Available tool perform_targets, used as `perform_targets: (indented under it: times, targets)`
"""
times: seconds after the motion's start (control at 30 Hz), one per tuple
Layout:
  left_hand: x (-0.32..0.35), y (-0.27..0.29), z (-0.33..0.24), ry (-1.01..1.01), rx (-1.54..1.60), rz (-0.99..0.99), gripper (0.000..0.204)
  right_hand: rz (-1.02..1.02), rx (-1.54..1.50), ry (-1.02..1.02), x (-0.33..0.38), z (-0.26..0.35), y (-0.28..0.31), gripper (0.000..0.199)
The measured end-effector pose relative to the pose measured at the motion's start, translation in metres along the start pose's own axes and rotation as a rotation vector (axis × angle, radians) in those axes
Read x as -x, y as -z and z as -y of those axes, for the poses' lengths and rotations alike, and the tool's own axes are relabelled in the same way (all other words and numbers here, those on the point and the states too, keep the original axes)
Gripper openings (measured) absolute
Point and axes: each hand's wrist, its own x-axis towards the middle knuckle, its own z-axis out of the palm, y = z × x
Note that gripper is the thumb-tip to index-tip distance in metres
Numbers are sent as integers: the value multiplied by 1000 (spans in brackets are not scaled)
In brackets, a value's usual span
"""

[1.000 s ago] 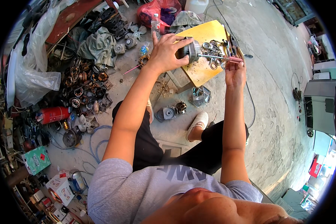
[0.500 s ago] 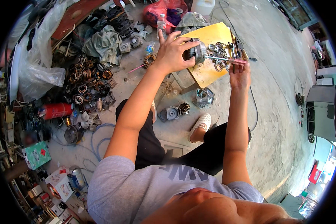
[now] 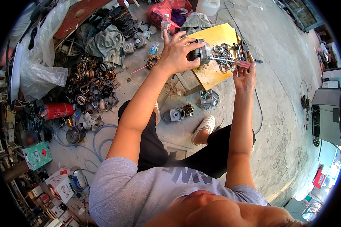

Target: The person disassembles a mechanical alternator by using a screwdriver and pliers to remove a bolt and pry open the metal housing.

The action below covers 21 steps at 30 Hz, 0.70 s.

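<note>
My left hand (image 3: 179, 53) is closed round a small grey electric motor body (image 3: 204, 52) and holds it on its side at the near left of a yellow tabletop (image 3: 221, 33). My right hand (image 3: 245, 77) grips the red handle of a screwdriver (image 3: 241, 63) with its fingertips. The screwdriver's shaft runs left to the motor's right end; whether its tip is seated in a screw is too small to tell. Beside the shaft, several metal rings (image 3: 223, 69) and small parts lie on the tabletop, with dark-handled tools (image 3: 237, 48) at its right edge.
On the floor below the table are an opened motor part (image 3: 175, 114) and a metal frame-like piece (image 3: 208, 100). A clear bottle (image 3: 165, 25) stands beyond my left hand. Piles of motor parts (image 3: 89, 77) and a red cylinder (image 3: 58, 111) lie left. A cable (image 3: 260, 109) runs along the right.
The fingers of my right hand have shifted slightly on the screwdriver handle. My left hand keeps its hold on the motor body, and the whole view has moved a little.
</note>
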Motion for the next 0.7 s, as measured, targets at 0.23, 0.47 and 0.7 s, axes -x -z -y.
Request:
perform_targets:
  times: [0.23,0.47,0.7]
  targets:
    - [-2,0,0,-12,4,6,54,150,-3,27,-12,2,11,29]
    - [0,-2,2,-3,-9,18,55,-37,63,65,3,3,-3,32]
    - [-1,-1,-1,1,0,28,55,67,-11,40,-12,-1,16,28]
